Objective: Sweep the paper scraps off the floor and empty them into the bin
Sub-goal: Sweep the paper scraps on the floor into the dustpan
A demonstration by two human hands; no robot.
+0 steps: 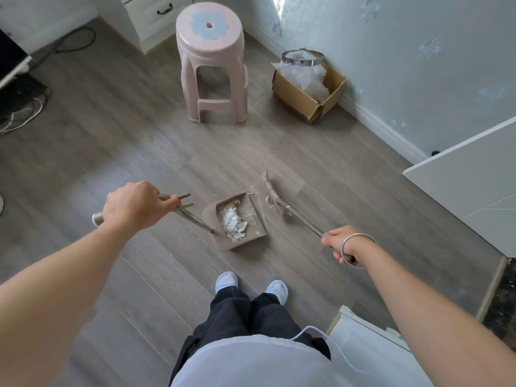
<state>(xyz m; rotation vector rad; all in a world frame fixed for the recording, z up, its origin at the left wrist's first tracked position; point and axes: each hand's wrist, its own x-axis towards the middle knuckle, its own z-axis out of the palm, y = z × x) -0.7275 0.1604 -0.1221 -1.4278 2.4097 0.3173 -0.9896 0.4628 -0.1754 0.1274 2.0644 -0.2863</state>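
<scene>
On the grey wood-plank floor point(139, 129), white paper scraps point(233, 223) are gathered in the taupe plastic dustpan point(237, 219), whose metal handle is gripped by the left hand point(134, 206). The taupe long-handled broom point(275, 201), just beside the pan, is clasped by the right hand point(342, 243). Sweeping is judged done; emptying into the silver-rimmed lined bin point(303, 58) by the wall is left.

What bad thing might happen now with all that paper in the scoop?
The white paper scraps sit loose in the flat brown plastic dustpan, so tipping it on the way to the cardboard box with the plastic-lined bin might spill them. The pink plastic stool stands near that path; the long dustpan handle in the left hand might knock it.
</scene>
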